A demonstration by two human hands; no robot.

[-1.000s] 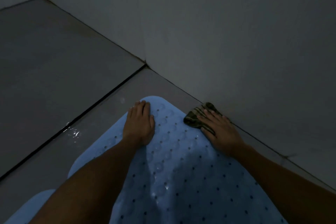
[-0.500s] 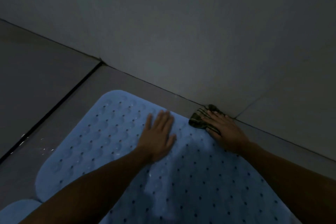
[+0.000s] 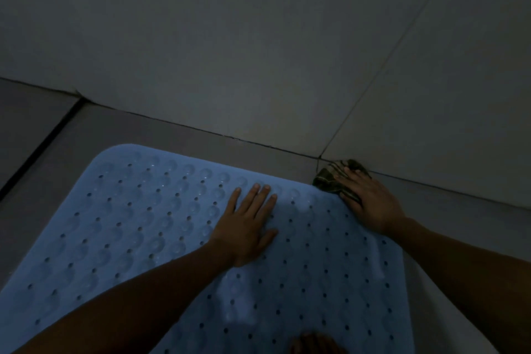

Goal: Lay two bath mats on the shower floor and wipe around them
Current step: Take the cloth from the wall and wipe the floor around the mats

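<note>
A light blue bath mat (image 3: 138, 224) with small holes and suction bumps lies flat on the grey tiled floor and fills the lower part of the view. My left hand (image 3: 247, 224) rests flat on it, palm down, fingers spread, near its far edge. My right hand (image 3: 370, 201) presses a dark striped cloth (image 3: 330, 178) onto the floor at the mat's far right corner, right where floor meets wall. A second mat is not in view.
A grey tiled wall (image 3: 258, 52) rises just beyond the mat, with a grout line running up at the right. A dark floor joint (image 3: 37, 146) crosses the floor at the left. A knee (image 3: 313, 343) shows at the bottom edge.
The view has swung to the right along the wall. My left hand has slid right across the mat toward my right hand. The cloth stays under my right hand at the wall's foot.
</note>
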